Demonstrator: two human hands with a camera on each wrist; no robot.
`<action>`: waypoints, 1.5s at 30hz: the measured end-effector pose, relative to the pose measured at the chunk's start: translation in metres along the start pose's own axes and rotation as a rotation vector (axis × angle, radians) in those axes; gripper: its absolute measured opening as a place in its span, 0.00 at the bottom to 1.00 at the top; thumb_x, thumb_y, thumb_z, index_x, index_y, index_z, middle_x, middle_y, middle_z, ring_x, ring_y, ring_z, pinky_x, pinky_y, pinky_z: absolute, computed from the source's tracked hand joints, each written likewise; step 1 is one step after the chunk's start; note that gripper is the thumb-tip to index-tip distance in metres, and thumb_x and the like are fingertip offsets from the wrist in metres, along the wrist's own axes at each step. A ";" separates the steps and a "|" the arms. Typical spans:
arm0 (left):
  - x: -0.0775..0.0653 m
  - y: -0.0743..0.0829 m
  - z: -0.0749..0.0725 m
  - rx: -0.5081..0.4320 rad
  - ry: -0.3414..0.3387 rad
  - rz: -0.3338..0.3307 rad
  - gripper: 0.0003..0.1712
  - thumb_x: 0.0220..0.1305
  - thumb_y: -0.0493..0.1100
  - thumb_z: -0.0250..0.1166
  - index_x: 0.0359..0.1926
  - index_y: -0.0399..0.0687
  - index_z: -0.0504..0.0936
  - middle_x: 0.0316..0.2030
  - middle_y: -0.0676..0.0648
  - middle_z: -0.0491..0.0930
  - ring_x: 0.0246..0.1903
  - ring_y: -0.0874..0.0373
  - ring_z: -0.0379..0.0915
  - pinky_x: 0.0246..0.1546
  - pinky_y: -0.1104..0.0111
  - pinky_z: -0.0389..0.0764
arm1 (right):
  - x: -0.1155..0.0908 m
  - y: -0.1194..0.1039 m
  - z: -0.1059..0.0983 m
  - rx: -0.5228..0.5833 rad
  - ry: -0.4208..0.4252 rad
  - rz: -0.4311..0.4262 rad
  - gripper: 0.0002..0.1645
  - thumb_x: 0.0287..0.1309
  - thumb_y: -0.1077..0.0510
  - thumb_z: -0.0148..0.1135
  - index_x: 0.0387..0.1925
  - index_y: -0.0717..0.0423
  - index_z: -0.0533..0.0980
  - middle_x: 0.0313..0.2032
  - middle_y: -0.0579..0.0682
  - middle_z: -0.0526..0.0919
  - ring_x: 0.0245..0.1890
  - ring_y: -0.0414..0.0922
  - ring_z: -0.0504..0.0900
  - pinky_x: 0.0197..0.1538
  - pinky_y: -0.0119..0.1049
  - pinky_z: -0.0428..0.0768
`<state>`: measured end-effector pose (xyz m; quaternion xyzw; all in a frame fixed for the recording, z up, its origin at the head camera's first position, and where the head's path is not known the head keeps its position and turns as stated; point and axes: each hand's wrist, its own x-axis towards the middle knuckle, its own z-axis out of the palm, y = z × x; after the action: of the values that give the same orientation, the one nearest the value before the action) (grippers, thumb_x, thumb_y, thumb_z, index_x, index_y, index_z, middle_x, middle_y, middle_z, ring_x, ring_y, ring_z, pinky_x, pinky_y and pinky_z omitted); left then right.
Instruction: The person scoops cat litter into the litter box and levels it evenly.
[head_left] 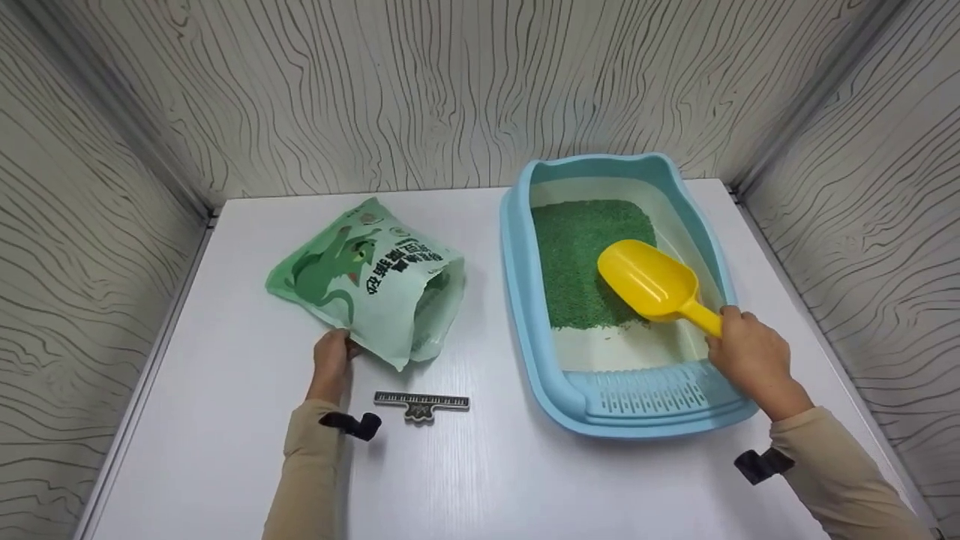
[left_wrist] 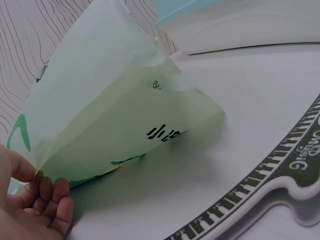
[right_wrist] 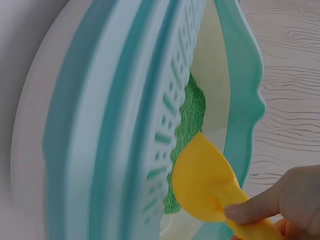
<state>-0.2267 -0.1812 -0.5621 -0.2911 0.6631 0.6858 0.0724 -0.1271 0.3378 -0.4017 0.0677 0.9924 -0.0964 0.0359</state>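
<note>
My left hand (head_left: 331,365) pinches the near edge of a green cat litter bag (head_left: 375,281) between thumb and fingers. The bag lies on its side, its open mouth facing right toward the litter box. In the left wrist view the pinched edge of the bag (left_wrist: 120,100) is raised at the fingers. My right hand (head_left: 752,356) grips the handle of a yellow scoop (head_left: 649,279), thumb along it in the right wrist view. The scoop's head (right_wrist: 202,180) overlaps the green litter (head_left: 585,255) inside the light blue litter box (head_left: 517,285).
A dark clip with a piano-key pattern (head_left: 421,403) lies on the white table (head_left: 465,480), just in front of the bag. A slotted step (head_left: 652,394) forms the box's near end. Patterned panels (head_left: 390,90) enclose the table at the back and both sides.
</note>
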 end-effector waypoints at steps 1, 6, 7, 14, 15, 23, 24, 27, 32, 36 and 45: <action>-0.001 0.000 0.000 0.013 0.013 -0.002 0.07 0.65 0.37 0.46 0.35 0.40 0.71 0.21 0.55 0.69 0.23 0.66 0.69 0.29 0.77 0.74 | 0.003 -0.001 0.000 0.011 -0.003 -0.002 0.19 0.57 0.62 0.58 0.43 0.76 0.70 0.25 0.63 0.73 0.21 0.51 0.69 0.22 0.38 0.67; -0.006 -0.002 0.003 -0.002 0.049 -0.014 0.09 0.66 0.38 0.48 0.36 0.38 0.73 0.21 0.55 0.71 0.23 0.66 0.71 0.28 0.76 0.76 | 0.016 -0.006 -0.003 0.060 0.002 -0.017 0.16 0.58 0.60 0.58 0.37 0.74 0.73 0.23 0.60 0.72 0.21 0.50 0.69 0.23 0.38 0.65; -0.006 -0.002 0.004 -0.013 0.056 -0.019 0.09 0.66 0.38 0.48 0.36 0.38 0.73 0.21 0.55 0.71 0.23 0.66 0.71 0.28 0.76 0.76 | 0.018 -0.007 -0.004 0.070 0.010 -0.023 0.16 0.58 0.60 0.58 0.37 0.74 0.72 0.23 0.59 0.72 0.22 0.50 0.69 0.24 0.38 0.65; -0.009 0.000 0.011 -0.054 0.141 -0.029 0.08 0.66 0.38 0.49 0.32 0.40 0.72 0.19 0.56 0.69 0.20 0.68 0.68 0.25 0.77 0.73 | 0.038 -0.016 -0.015 0.167 0.136 -0.098 0.14 0.59 0.61 0.60 0.34 0.72 0.72 0.22 0.59 0.72 0.22 0.50 0.69 0.25 0.38 0.66; -0.010 0.000 0.012 -0.056 0.155 -0.029 0.09 0.66 0.38 0.49 0.31 0.41 0.72 0.19 0.56 0.69 0.19 0.68 0.67 0.24 0.77 0.73 | 0.041 -0.018 -0.016 0.180 0.157 -0.109 0.14 0.59 0.61 0.60 0.35 0.73 0.72 0.22 0.60 0.72 0.22 0.51 0.70 0.25 0.38 0.66; -0.011 0.001 0.001 -0.064 0.175 -0.010 0.10 0.67 0.39 0.50 0.32 0.39 0.74 0.18 0.56 0.69 0.19 0.67 0.68 0.24 0.77 0.73 | 0.043 -0.056 -0.016 0.286 0.262 -0.136 0.18 0.60 0.62 0.60 0.43 0.78 0.72 0.32 0.70 0.78 0.29 0.60 0.75 0.34 0.52 0.74; -0.011 0.001 0.000 -0.048 0.176 -0.006 0.11 0.68 0.40 0.50 0.35 0.36 0.75 0.19 0.56 0.70 0.20 0.67 0.68 0.25 0.77 0.73 | 0.043 -0.062 -0.016 0.298 0.254 -0.133 0.19 0.61 0.62 0.59 0.44 0.77 0.72 0.33 0.70 0.78 0.30 0.59 0.75 0.35 0.51 0.74; -0.012 0.002 -0.004 0.016 0.182 0.006 0.17 0.69 0.41 0.50 0.45 0.30 0.76 0.21 0.56 0.70 0.23 0.67 0.69 0.26 0.77 0.73 | 0.045 -0.078 -0.014 0.331 0.229 -0.135 0.20 0.62 0.61 0.59 0.46 0.76 0.72 0.34 0.70 0.78 0.31 0.59 0.75 0.36 0.50 0.74; -0.012 0.001 -0.010 0.135 0.198 0.026 0.25 0.71 0.44 0.48 0.58 0.27 0.73 0.37 0.45 0.78 0.39 0.58 0.72 0.37 0.75 0.73 | 0.048 -0.105 -0.006 0.402 0.184 -0.155 0.20 0.63 0.61 0.59 0.48 0.75 0.72 0.35 0.69 0.79 0.32 0.59 0.77 0.37 0.49 0.75; -0.010 0.000 -0.014 0.187 0.205 0.039 0.27 0.72 0.45 0.46 0.61 0.27 0.70 0.57 0.32 0.72 0.54 0.49 0.69 0.51 0.67 0.72 | 0.049 -0.127 0.004 0.454 0.148 -0.157 0.20 0.63 0.61 0.59 0.48 0.75 0.72 0.35 0.67 0.79 0.32 0.57 0.78 0.37 0.48 0.76; -0.004 0.000 -0.019 0.173 0.206 0.025 0.28 0.72 0.44 0.45 0.63 0.26 0.67 0.64 0.28 0.67 0.66 0.41 0.62 0.69 0.55 0.64 | 0.047 -0.174 0.034 0.524 0.117 -0.163 0.18 0.63 0.62 0.58 0.48 0.73 0.73 0.35 0.65 0.80 0.33 0.54 0.78 0.37 0.45 0.77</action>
<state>-0.2176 -0.1978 -0.5589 -0.3444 0.7273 0.5933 0.0201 -0.1962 0.1676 -0.4061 0.0001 0.9361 -0.3484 -0.0480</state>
